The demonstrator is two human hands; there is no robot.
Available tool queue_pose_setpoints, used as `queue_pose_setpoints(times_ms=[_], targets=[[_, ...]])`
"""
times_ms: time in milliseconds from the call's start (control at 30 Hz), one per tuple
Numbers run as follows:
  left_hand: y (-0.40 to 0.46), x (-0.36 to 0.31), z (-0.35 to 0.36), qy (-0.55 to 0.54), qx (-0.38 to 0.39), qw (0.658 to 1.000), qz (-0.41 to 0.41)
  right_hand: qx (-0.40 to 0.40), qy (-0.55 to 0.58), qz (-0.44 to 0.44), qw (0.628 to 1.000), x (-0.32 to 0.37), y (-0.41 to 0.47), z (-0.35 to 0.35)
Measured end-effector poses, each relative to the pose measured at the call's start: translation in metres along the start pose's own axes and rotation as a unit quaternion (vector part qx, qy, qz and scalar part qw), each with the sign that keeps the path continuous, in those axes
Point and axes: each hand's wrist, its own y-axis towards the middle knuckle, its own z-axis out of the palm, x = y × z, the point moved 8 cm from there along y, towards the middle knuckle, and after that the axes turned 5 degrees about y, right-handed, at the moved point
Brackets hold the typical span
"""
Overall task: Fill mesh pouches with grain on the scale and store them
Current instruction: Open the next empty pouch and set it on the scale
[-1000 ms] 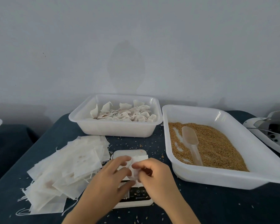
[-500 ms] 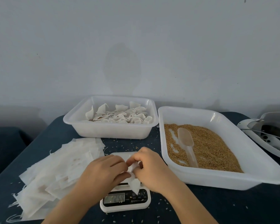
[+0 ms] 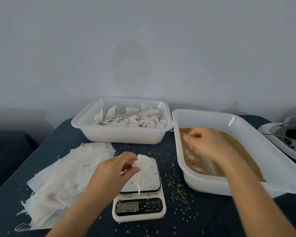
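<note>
My left hand pinches an empty white mesh pouch and holds it over the platform of the white digital scale; the pouch's string hangs down to the display. My right hand hovers, blurred, over the brown grain in the white tray on the right. Its fingers are loosely curled and nothing shows in them. The clear plastic scoop lies in the grain, mostly hidden under my right wrist. A second white tray behind the scale holds several filled pouches.
A spread pile of flat empty pouches lies left of the scale on the dark blue table. Loose grains are scattered between the scale and the grain tray. A white and grey appliance sits at the far right.
My right hand has let go of the pouch and moved right, over the grain tray. My left hand alone now holds the pouch above the scale.
</note>
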Motion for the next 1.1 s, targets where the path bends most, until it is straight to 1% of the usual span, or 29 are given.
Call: queue_pose_setpoints(times_ms=[33,67,133,200,233,300,400,633,700,800,967,1100], targets=[[0.001,0.001,0.0,0.004,0.0,1.0,0.0,-0.004,-0.076,0.047,0.996,-0.02,0.011,-0.014],[0.001,0.0,0.0,0.005,-0.001,1.0,0.002,0.015,-0.142,0.1,0.985,-0.039,0.02,-0.022],[0.003,-0.002,0.003,0.005,-0.001,1.0,0.01,0.094,-0.221,0.198,0.95,-0.073,0.026,-0.019],[0.004,-0.006,0.007,0.008,-0.003,1.0,0.025,0.18,-0.269,0.243,0.915,-0.093,0.022,-0.003],[0.005,-0.009,0.009,0.008,-0.003,0.999,0.034,0.211,-0.28,0.247,0.903,-0.098,0.019,0.007],[0.006,-0.014,0.012,0.008,-0.005,0.999,0.051,0.235,-0.273,0.241,0.901,-0.106,0.019,0.025],[0.005,-0.016,0.013,0.01,-0.01,0.998,0.063,0.229,-0.23,0.243,0.914,-0.109,0.025,0.037],[-0.002,-0.01,0.013,0.015,-0.017,0.998,0.064,0.23,-0.236,0.245,0.912,-0.111,0.022,0.047],[-0.003,-0.01,0.014,0.017,-0.02,0.997,0.071,0.231,-0.249,0.233,0.911,-0.11,0.024,0.05],[-0.004,-0.008,0.017,0.015,-0.021,0.997,0.07,0.23,-0.24,0.212,0.919,-0.107,0.026,0.053],[-0.006,-0.007,0.02,0.014,-0.02,0.997,0.07,0.162,-0.216,0.194,0.943,-0.104,0.033,0.044],[-0.004,-0.005,0.023,-0.003,-0.017,0.998,0.057,0.197,-0.197,0.197,0.94,-0.102,0.028,0.05]])
